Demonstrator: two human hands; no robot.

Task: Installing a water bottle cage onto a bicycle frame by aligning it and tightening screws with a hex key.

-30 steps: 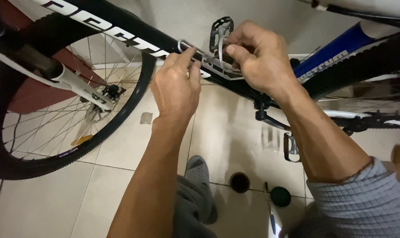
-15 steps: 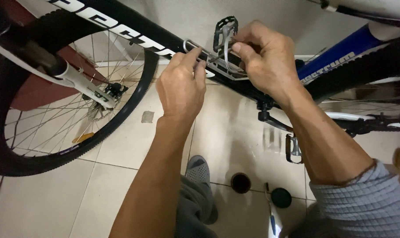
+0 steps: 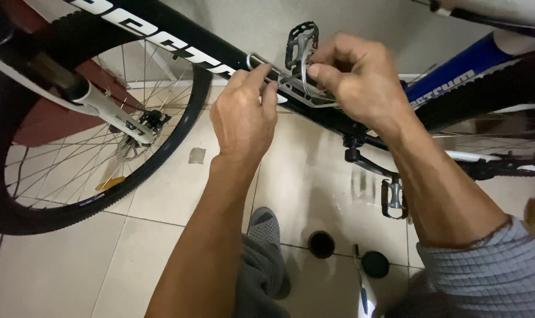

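- My left hand (image 3: 244,121) pinches the near end of the silver wire cage (image 3: 291,88) fixed on the black down tube (image 3: 179,35); the fingertips hide that joint.
- My right hand (image 3: 353,79) is clenched on the cage's far side, so I can't make out what sits under the fingers.
- The front wheel (image 3: 73,171) is cut off at the left.
- Upper pedal (image 3: 301,42) sits just behind the cage, crowding it; open tiled floor (image 3: 161,200) lies below.
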